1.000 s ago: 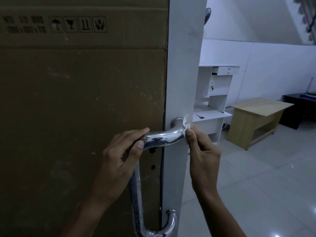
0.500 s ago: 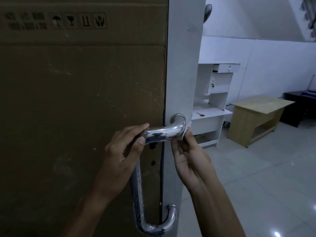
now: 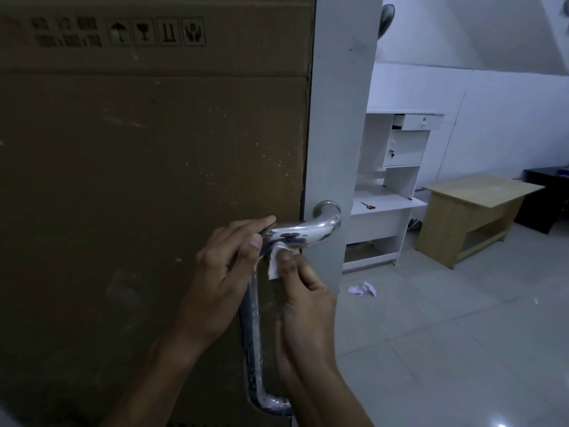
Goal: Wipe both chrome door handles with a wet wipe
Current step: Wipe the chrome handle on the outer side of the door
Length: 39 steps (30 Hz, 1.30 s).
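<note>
A chrome pull handle (image 3: pixel 311 228) is fixed to the white door edge (image 3: pixel 338 118), curving from an upper mount down a vertical bar to a lower mount. My left hand (image 3: pixel 224 272) grips the handle at its upper bend, fingers over the top and thumb in front. My right hand (image 3: pixel 301 291) pinches a small white wet wipe (image 3: pixel 275 260) and presses it against the underside of the handle's upper arm. Only one handle is visible.
Brown cardboard (image 3: pixel 138 180) covers the door face on the left. Through the doorway stand a white desk unit (image 3: pixel 394 186), a low wooden table (image 3: pixel 474 211) and a dark cabinet (image 3: pixel 548 192). A crumpled white paper (image 3: pixel 363 289) lies on the tiled floor.
My right hand moved the wipe from the handle's upper right bend leftward and under the top arm, close to my left thumb. My left hand kept its grip.
</note>
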### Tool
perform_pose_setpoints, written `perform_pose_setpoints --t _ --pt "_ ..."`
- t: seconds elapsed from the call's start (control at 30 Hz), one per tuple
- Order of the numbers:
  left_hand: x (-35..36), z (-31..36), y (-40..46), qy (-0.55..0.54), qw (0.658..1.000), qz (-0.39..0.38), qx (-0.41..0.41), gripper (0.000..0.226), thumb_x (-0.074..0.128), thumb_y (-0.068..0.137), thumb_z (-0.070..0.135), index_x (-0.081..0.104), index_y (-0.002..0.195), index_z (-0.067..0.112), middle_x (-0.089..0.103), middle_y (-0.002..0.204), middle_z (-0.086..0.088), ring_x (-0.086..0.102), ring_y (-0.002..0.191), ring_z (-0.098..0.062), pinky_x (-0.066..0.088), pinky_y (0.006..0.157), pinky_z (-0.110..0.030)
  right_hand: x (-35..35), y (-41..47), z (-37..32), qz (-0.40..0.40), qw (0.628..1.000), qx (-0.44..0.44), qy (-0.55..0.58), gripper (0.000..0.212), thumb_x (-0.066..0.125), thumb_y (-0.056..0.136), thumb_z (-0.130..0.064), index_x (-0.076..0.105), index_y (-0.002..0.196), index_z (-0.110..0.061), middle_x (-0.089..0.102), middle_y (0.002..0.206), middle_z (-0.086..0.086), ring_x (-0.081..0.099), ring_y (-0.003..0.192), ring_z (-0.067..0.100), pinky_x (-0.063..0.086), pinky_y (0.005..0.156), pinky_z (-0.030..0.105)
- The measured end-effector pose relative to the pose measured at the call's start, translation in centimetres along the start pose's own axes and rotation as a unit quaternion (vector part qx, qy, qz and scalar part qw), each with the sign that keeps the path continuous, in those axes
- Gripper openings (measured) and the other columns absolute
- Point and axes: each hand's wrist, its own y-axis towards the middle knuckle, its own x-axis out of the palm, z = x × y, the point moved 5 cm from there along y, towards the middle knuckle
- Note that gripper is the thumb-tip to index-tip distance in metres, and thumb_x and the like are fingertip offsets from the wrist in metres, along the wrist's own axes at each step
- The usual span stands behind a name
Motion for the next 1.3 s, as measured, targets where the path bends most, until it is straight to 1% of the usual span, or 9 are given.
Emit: perform_pose_setpoints --t 0.23,0.37,0.47,0.6,0.8,0.93,1.13,1.23,1.3 --pt "-0.1 0.0 0.1 -0.007 1.000 0.008 -0.001 0.035 0.037 0.098 0.040 0.061 0.124 0.035 0.060 0.123 0.026 0.051 0.124 -0.005 0.039 0.101 -0.017 -0.3 0.1 -1.5 0.014 0.960 -0.194 -0.201 0.016 0.069 0.088 -0.018 0.077 0.085 -0.032 0.075 0.081 -0.010 0.070 0.077 0.007 0.053 0.067 0.017" --pt "0.0 0.0 0.1 0.005 1.000 0.004 -0.009 0.037 0.036 0.098 0.041 0.061 0.125 0.034 0.060 0.123 0.027 0.049 0.124 0.001 0.035 0.097 -0.007 -1.6 0.6 -2.1 0.085 0.957 -0.222 -0.164 0.006 0.070 0.080 -0.029 0.075 0.083 -0.029 0.074 0.075 -0.012 0.068 0.071 0.003 0.051 0.062 0.011" --pt "0.0 -0.1 0.0 0.002 1.000 0.004 -0.017 0.035 0.038 0.100 0.034 0.061 0.126 0.032 0.059 0.123 0.028 0.049 0.124 0.001 0.034 0.097 -0.006 -2.5 0.6 -1.9 0.138 0.958 -0.219 -0.122 0.014 0.068 0.076 -0.037 0.075 0.084 -0.028 0.074 0.078 -0.009 0.069 0.071 0.003 0.051 0.060 0.011" --pt "0.1 -0.1 -0.1 0.000 1.000 -0.002 -0.016 0.035 0.038 0.100 0.033 0.059 0.128 0.032 0.059 0.125 0.027 0.048 0.126 0.000 0.035 0.097 -0.006 -4.3 1.2 -2.7 0.198 0.945 -0.243 -0.095 0.010 0.069 0.079 -0.036 0.075 0.087 -0.033 0.075 0.084 -0.009 0.070 0.081 0.005 0.056 0.068 0.015" --pt "0.5 -0.3 -0.3 -0.019 1.000 -0.007 -0.013 0.040 0.036 0.098 0.042 0.057 0.131 0.032 0.057 0.128 0.026 0.049 0.126 -0.003 0.037 0.099 -0.011 -5.3 2.5 -5.7 0.168 0.914 -0.311 -0.201 0.022 0.064 0.088 -0.029 0.071 0.109 -0.027 0.074 0.096 -0.010 0.067 0.096 0.003 0.054 0.079 0.015" --pt "0.5 -0.4 -0.3 -0.025 1.000 -0.005 -0.014 0.040 0.036 0.097 0.044 0.057 0.130 0.035 0.057 0.128 0.026 0.050 0.127 -0.005 0.038 0.099 -0.012 -4.5 4.2 -8.0 0.090 0.892 -0.316 -0.311 0.024 0.060 0.094 -0.026 0.066 0.117 -0.028 0.071 0.101 -0.017 0.064 0.096 -0.004 0.050 0.078 0.009" --pt "0.6 -0.4 -0.3 -0.026 1.000 -0.004 -0.015 0.040 0.036 0.098 0.042 0.057 0.130 0.032 0.057 0.127 0.026 0.050 0.126 -0.004 0.039 0.099 -0.013 -3.0 4.0 -10.6 -0.051 0.786 -0.355 -0.504 0.023 0.057 0.096 -0.021 0.071 0.113 -0.015 0.070 0.109 -0.009 0.061 0.098 0.000 0.048 0.084 0.011" --pt "0.5 -0.4 -0.3 -0.022 1.000 -0.008 -0.018 0.040 0.035 0.098 0.043 0.056 0.130 0.034 0.056 0.128 0.027 0.049 0.126 -0.001 0.038 0.098 -0.010 -1.2 3.1 -10.8 -0.138 0.701 -0.386 -0.583 0.023 0.052 0.097 -0.024 0.071 0.109 -0.016 0.069 0.107 -0.007 0.061 0.096 0.005 0.043 0.094 0.018" --pt "0.4 -0.5 -0.3 -0.021 1.000 -0.010 -0.020 0.039 0.035 0.099 0.043 0.056 0.130 0.035 0.056 0.128 0.027 0.048 0.127 -0.001 0.037 0.098 -0.009 -0.3 2.9 -10.9 -0.161 0.652 -0.385 -0.633 0.028 0.049 0.098 -0.027 0.071 0.112 -0.017 0.071 0.107 -0.002 0.062 0.095 0.012 0.047 0.087 0.022"
